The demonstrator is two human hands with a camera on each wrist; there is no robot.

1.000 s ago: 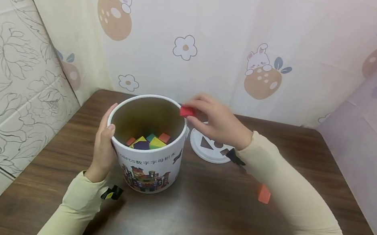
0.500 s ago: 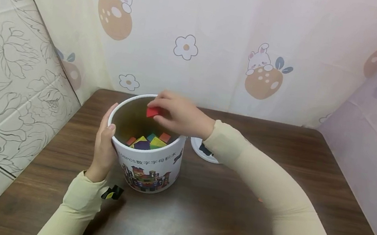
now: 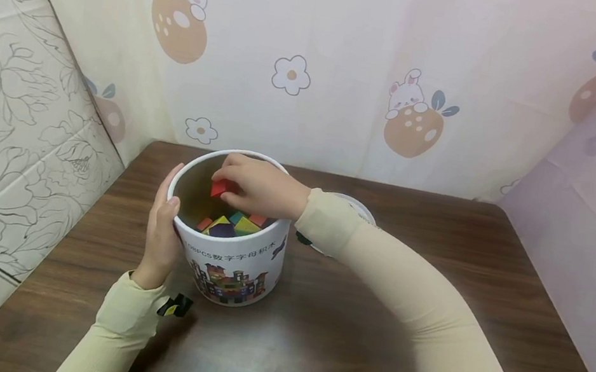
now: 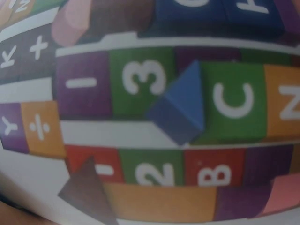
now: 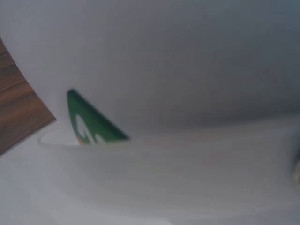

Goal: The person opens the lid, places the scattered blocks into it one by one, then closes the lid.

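A white bucket with printed block pictures stands on the table in the head view. On its left side, my left hand grips it, thumb at the rim. My right hand reaches in over the right rim and pinches a red block within the mouth. Beneath it lie several coloured blocks, among them a yellow block and a purple block. The left wrist view is filled by the bucket's printed wall; the right wrist view shows its plain white side and rim up close.
A white lid lies on the brown wooden table, right of the bucket and partly hidden by my right sleeve. A patterned cloth hangs along the table's back edge.
My right hand has carried the red block leftward from the bucket's right rim and down into its mouth. My right forearm now covers the orange block on the table. The left hand stays put.
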